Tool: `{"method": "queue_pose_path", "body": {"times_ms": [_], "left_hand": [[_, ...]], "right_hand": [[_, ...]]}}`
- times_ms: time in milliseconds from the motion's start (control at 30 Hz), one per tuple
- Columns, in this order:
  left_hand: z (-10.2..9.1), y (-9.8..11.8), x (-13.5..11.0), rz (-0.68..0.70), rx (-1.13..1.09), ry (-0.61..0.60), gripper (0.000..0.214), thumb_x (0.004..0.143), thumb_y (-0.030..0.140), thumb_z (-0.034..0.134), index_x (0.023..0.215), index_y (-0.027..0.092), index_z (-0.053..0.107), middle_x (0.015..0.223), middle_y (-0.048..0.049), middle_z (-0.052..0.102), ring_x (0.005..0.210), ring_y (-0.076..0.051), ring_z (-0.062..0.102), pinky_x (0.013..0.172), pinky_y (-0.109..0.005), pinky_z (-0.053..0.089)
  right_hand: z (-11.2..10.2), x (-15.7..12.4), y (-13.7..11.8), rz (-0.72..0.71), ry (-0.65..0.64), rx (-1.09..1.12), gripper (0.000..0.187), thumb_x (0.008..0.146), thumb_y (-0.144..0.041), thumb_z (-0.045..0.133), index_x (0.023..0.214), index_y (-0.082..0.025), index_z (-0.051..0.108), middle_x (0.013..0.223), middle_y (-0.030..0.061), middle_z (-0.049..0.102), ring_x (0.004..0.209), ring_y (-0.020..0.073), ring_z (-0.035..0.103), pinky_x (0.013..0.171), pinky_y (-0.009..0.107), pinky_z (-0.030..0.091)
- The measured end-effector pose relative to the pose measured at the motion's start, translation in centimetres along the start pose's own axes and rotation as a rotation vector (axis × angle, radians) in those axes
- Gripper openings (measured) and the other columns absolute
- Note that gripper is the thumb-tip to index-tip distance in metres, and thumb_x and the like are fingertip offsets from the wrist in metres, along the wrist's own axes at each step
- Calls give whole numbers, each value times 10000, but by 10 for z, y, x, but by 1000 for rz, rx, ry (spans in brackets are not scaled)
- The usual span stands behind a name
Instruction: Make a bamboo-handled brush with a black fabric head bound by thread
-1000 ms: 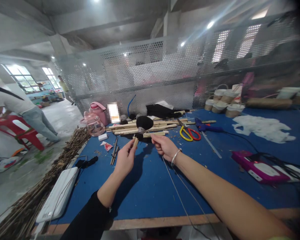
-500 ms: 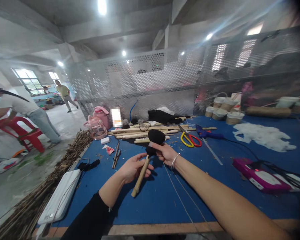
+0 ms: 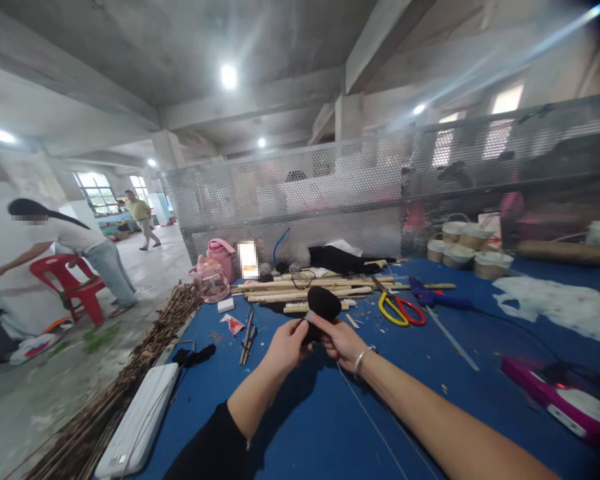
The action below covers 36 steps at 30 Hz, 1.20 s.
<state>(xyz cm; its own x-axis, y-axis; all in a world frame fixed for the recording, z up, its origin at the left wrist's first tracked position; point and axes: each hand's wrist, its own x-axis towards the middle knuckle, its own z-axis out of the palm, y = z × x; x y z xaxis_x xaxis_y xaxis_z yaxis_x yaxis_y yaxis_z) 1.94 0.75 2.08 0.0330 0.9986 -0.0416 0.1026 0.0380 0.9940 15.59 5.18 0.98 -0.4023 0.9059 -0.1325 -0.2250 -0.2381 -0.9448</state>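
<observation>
A rounded head wrapped in black cloth [image 3: 324, 302] rises above both hands; it tops a stick, whose lower part is now hidden. My left hand [image 3: 289, 343] pinches the gathered cloth at the neck from the left, thumb and fingers closed. From the right, my right hand [image 3: 341, 339] grips the same neck, its thumb pressed just under the round head. A thin string [image 3: 365, 410] trails from beneath my right hand toward the front of the table. Beyond the hands lie several peeled wooden sticks [image 3: 307, 292].
Scissors [image 3: 401, 311] with yellow and red handles and a blue glue gun [image 3: 433, 295] lie right of the sticks. A white power bank [image 3: 139, 421], a magenta power strip [image 3: 555, 399] and bundled twigs [image 3: 143, 353] flank the blue tabletop [image 3: 300, 437]. Two people stand at left.
My left hand has moved up from beside the stick to pinch the cloth neck. The stick has swung out of sight behind the hands. The camera view has shifted.
</observation>
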Motion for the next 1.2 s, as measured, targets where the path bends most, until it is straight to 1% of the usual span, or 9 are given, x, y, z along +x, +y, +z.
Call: {"method": "queue_pose_path", "body": {"times_ms": [100, 200, 333, 500, 633, 800, 1033, 1100, 1200], "left_hand": [[-8, -3, -7, 270, 279, 199, 334, 831, 417, 495, 1063, 195, 586, 743, -46, 627, 614, -159, 548, 615, -274, 417], [-18, -3, -11, 406, 537, 338, 337, 830, 370, 515, 1133, 243, 589, 979, -90, 649, 881, -235, 577, 812, -332, 399], [-32, -1, -7, 472, 651, 385, 342, 833, 308, 514, 1162, 268, 600, 1018, -89, 626, 919, -240, 563, 841, -320, 391], [-39, -5, 0, 590, 807, 419, 372, 863, 294, 478, 1219, 236, 570, 1022, -93, 638, 931, -216, 570, 827, -297, 416], [-36, -10, 2, 608, 926, 444, 370, 867, 253, 476, 1224, 208, 562, 991, -78, 655, 880, -188, 596, 771, -275, 444], [-29, -9, 1, 567, 769, 403, 342, 850, 263, 509, 1165, 176, 610, 862, -71, 688, 777, -169, 615, 712, -255, 444], [-25, -5, -3, 484, 664, 406, 337, 822, 281, 531, 1117, 169, 649, 818, -70, 695, 734, -171, 604, 676, -251, 414], [-25, -3, -3, 465, 614, 381, 291, 820, 290, 526, 1034, 168, 681, 810, -54, 696, 723, -163, 594, 659, -242, 400], [-24, -1, -4, 407, 531, 326, 250, 816, 318, 517, 792, 142, 692, 656, -17, 648, 592, -121, 529, 561, -219, 353]], "right_hand": [[6, -6, -2, -26, -43, -154, 463, 616, -611, 643, 644, -207, 418, 374, -120, 272, 323, 31, 137, 345, 201, 59], [12, -15, -3, -115, -125, -302, 445, 640, -614, 608, 687, -179, 524, 367, -109, 275, 322, 44, 173, 347, 216, 78], [21, -26, -4, -231, -132, -271, 432, 688, -568, 585, 831, -161, 588, 399, -108, 263, 352, 55, 180, 365, 221, 83], [20, -29, -5, -265, -113, -249, 449, 709, -556, 586, 879, -141, 606, 412, -106, 246, 372, 59, 176, 377, 221, 94], [14, -27, -5, -246, -97, -210, 434, 719, -556, 579, 863, -147, 600, 403, -109, 236, 372, 57, 163, 376, 213, 103], [13, -27, -1, -267, -117, -263, 422, 726, -544, 573, 854, -143, 608, 414, -103, 246, 378, 57, 179, 375, 208, 122], [9, -20, 3, -324, -137, -415, 387, 735, -511, 559, 810, -138, 634, 446, -80, 293, 413, 61, 242, 399, 213, 154], [6, -16, 4, -299, -131, -395, 397, 718, -520, 566, 815, -139, 628, 426, -89, 281, 397, 57, 226, 388, 212, 137], [2, -12, 5, -208, -135, -335, 423, 689, -543, 580, 839, -148, 599, 390, -115, 242, 354, 48, 172, 359, 207, 105]]}}
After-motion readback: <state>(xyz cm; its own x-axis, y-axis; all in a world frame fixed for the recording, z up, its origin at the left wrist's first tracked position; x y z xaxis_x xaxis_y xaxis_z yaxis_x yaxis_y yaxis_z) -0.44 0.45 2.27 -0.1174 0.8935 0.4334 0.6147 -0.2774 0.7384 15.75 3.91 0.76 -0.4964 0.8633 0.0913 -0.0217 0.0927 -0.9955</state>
